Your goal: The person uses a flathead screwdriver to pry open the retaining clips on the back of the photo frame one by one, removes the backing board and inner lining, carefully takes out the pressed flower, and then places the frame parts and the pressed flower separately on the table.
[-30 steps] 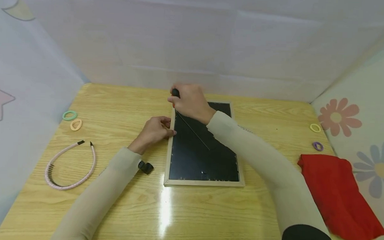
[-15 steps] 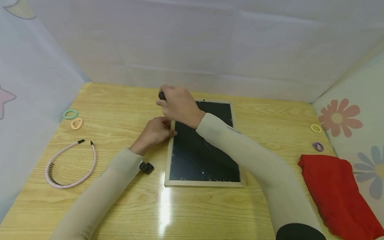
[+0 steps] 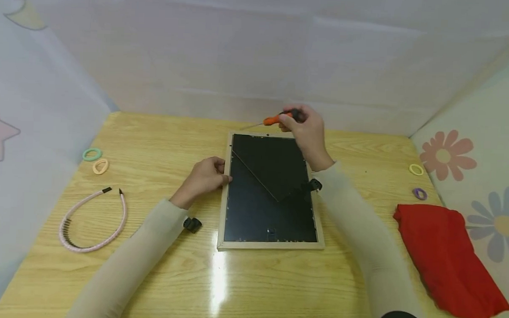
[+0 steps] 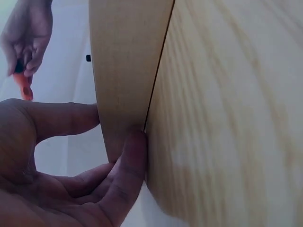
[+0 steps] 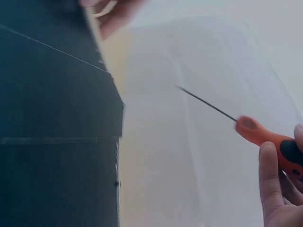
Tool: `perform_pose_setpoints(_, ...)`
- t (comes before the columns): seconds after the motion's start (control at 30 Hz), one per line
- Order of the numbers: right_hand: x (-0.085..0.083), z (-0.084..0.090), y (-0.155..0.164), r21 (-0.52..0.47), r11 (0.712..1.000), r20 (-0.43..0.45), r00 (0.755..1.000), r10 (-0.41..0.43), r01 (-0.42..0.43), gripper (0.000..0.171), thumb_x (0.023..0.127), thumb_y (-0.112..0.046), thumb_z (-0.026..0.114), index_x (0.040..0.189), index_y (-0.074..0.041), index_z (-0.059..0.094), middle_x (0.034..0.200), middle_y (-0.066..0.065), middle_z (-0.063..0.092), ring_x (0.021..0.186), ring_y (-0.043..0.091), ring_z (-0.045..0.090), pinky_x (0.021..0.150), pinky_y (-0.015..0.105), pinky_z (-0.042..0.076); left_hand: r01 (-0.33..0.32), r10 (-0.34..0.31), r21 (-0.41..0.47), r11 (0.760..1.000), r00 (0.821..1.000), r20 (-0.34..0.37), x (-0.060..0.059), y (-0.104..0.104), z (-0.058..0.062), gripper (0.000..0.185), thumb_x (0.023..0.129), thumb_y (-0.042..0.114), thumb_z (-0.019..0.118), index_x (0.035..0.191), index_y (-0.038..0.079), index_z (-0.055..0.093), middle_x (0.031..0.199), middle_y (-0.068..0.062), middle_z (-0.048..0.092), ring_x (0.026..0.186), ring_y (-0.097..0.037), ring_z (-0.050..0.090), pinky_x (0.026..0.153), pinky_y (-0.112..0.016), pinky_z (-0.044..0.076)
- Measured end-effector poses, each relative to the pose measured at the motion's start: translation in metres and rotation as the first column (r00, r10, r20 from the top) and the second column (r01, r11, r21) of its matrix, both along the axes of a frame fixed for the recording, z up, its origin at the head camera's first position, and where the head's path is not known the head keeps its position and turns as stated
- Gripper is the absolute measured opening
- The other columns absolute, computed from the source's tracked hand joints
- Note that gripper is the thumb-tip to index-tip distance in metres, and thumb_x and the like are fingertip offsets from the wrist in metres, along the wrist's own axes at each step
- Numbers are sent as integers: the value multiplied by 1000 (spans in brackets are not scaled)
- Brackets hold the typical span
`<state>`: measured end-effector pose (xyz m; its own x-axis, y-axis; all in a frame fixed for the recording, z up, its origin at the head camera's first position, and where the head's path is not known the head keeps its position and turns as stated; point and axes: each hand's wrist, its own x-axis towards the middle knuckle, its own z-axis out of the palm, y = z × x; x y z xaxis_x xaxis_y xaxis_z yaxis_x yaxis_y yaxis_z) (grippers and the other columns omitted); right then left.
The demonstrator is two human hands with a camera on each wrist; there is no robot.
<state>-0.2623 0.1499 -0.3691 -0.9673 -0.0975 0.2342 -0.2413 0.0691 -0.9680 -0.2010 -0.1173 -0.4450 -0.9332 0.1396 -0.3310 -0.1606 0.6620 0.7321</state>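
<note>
I judge the prying step paused: my left hand pinches the frame's nine-o'clock rail, my right hand grips the screwdriver aloft at twelve o'clock, apparently clear of the backing, so the tip needs re-seating.

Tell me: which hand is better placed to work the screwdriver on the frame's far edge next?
Right, probably. The right hand already grips the screwdriver just above the frame top edge; the left hand is holding the frame's left side.
</note>
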Motion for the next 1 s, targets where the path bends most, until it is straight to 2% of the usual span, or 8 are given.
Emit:
perform_pose_setpoints(0.13, 7, -6, 32, -343, 939, 6, 1000, 12, -10, 23, 93, -3, 71, 115, 0, 65, 103, 9, 67, 83, 14, 75, 82, 25, 64, 35, -36, -49, 998, 999, -15, 5, -4, 1, 54, 91, 22, 73, 134, 1, 50, 113, -9, 58, 87, -21, 57, 76, -29, 49)
perform_pose_setpoints(0.43, 29, -24, 68, -504, 863, 56, 997, 62, -26, 35, 93, 0, 69, 125, 13, 59, 119, 16, 59, 89, 17, 75, 86, 26, 63, 233, -263, -260, 937, 961, -86, 9, -20, 18, 27, 93, 30, 69, 101, 5, 63, 83, -6, 66, 67, -17, 55, 60, -27, 46)
perform_pose_setpoints(0.53, 29, -25, 72, -498, 867, 70, 995, 77, -32, 35, 93, -1, 70, 124, 12, 60, 117, 14, 60, 90, 17, 76, 87, 27, 63, 185, -236, -244, 952, 952, -196, -10, -16, 26, 21, 95, 30, 69, 100, 10, 70, 93, -6, 72, 74, -21, 63, 65, -34, 54)
perform_pose_setpoints(0.6, 28, -27, 74, -499, 866, 82, 993, 79, -28, 34, 92, 1, 70, 123, 12, 60, 114, 14, 60, 90, 18, 76, 87, 27, 63, 165, -224, -218, 962, 933, -282, -32, -7, 27, 23, 96, 29, 68, 107, 9, 72, 108, -9, 73, 90, -27, 67, 81, -44, 58)
perform_pose_setpoints(0.7, 26, -32, 78, -503, 864, 119, 988, 96, -23, 32, 92, 5, 68, 122, 12, 61, 114, 14, 59, 91, 20, 77, 87, 28, 63, 180, -248, -210, 961, 898, -364, -68, 10, 25, 30, 97, 28, 68, 120, 9, 71, 131, -12, 66, 123, -34, 59, 111, -58, 42)
perform_pose_setpoints(0.8, 24, -38, 80, -495, 868, 155, 979, 133, -39, 31, 92, 6, 67, 122, 10, 61, 119, 14, 58, 95, 21, 77, 89, 28, 62, 223, -304, -244, 944, 874, -378, -97, 26, 20, 34, 99, 27, 65, 127, 7, 68, 137, -13, 62, 134, -35, 52, 118, -59, 35)
perform_pose_setpoints(0.9, 24, -43, 81, -454, 890, 178, 973, 147, -51, 32, 92, 2, 70, 122, 8, 62, 119, 13, 59, 96, 20, 77, 88, 27, 62, 256, -328, -247, 934, 889, -319, -115, 39, 14, 36, 100, 26, 64, 129, 5, 67, 134, -14, 64, 126, -33, 58, 109, -52, 48)
perform_pose_setpoints(1.0, 23, -46, 79, -312, 949, 205, 971, 122, -54, 31, 92, -6, 73, 121, 4, 64, 114, 9, 64, 92, 16, 76, 86, 27, 63, 263, -331, -281, 923, 916, -228, -123, 50, 10, 35, 100, 28, 65, 126, 6, 69, 126, -12, 68, 111, -29, 65, 96, -46, 57)
